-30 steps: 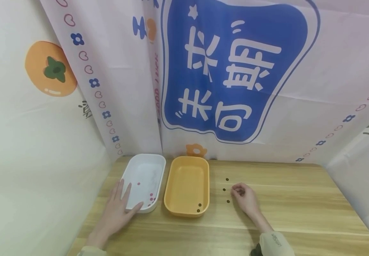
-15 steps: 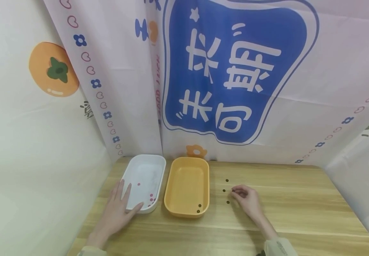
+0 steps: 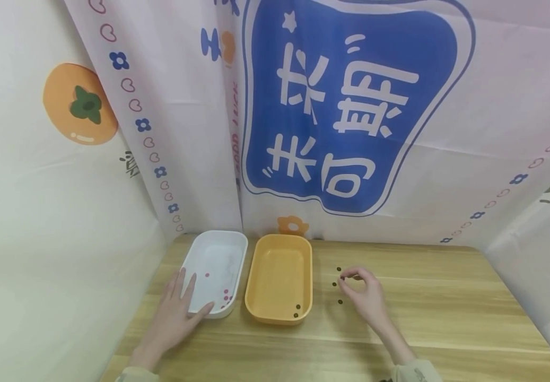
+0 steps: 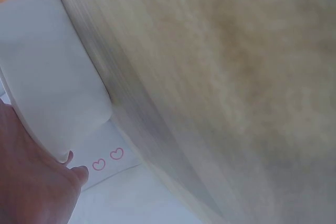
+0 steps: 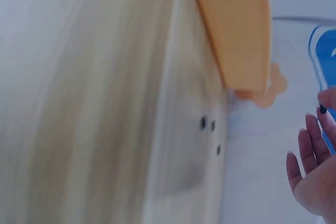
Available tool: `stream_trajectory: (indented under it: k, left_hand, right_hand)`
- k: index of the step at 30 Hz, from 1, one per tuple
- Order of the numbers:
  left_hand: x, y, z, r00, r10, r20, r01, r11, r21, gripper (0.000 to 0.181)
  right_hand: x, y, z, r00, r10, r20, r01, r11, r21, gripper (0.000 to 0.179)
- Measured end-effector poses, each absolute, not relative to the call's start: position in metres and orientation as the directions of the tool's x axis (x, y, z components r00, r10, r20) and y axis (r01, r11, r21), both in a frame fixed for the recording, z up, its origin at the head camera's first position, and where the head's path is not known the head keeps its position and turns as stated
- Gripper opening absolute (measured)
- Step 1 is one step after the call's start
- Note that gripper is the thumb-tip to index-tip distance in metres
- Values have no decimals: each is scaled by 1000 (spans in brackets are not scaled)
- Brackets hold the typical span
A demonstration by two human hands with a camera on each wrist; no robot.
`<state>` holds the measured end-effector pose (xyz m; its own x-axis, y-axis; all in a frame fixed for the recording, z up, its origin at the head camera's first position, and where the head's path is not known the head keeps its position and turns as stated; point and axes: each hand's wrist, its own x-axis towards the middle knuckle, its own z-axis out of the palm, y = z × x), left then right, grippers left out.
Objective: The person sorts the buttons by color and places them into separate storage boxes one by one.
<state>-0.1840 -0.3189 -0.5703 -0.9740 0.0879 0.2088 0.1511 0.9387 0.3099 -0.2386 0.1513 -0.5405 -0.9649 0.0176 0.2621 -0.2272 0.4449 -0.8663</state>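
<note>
My right hand [image 3: 366, 298] is raised a little above the table, with a small dark disc [image 5: 323, 109] pinched between thumb and index fingertip. Its other fingers are spread in the right wrist view. Just left of that hand, several dark discs [image 3: 340, 302] lie on the wood. The yellow tray [image 3: 278, 276] has 2 dark discs [image 3: 298, 306] in its near right corner. With fingers spread, my left hand [image 3: 173, 313] rests on the near left rim of the white tray [image 3: 210, 254]. Several pinkish-red discs [image 3: 226, 291] lie inside that tray.
Both trays stand side by side at the back left of the wooden table [image 3: 446, 297]. A printed white cloth [image 3: 446, 180] hangs behind the table, and a plain pale cloth [image 3: 64, 239] hangs on the left.
My right hand has lifted slightly off the table and shifted a little left, with a disc now visible at its fingertips. The left hand stays on the white tray.
</note>
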Motion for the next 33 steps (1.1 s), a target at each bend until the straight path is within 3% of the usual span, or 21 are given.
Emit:
stream_trajectory:
  k: [16,27,33]
  left_hand:
    - [-184,-318,-569,-974,82,209,149,934,326,95]
    - [-184,-318,-568,-977,84,198,145,937,319,95]
    - [-184,-317,-569,-976,85,200,145,941,305,95]
  right_hand:
    - [-238,88,-525,-908,-58,415,-407,355,-841,19]
    - [-240,70,-526,-913,-110,393,-407,323,-855,20]
    - [-243,84,-530,-924,-56,379,-374,350,-859,25]
